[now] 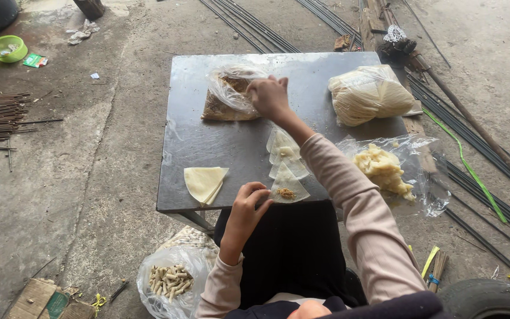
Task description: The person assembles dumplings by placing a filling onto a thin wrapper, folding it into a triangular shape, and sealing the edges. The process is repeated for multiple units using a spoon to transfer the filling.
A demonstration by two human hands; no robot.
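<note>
My right hand [270, 96] reaches across the dark metal table [231, 147] to a clear plastic bag of brown crumbly filling [226, 97], fingers bunched at the bag's opening. My left hand [248, 204] rests at the table's near edge, fingertips on a triangular pale wrapper [289, 190] that carries a small heap of brown filling. Several more triangular wrappers [283, 155] lie in a row behind it. A folded stack of wrappers [203, 183] sits to the left.
A bag of thin pale sheets [368, 94] and a bag of yellow dough [385, 168] lie on the table's right. A bag of rolled white pieces [169, 280] sits on the concrete floor. Metal rods [473, 136] lie right, a green bowl [7, 48] far left.
</note>
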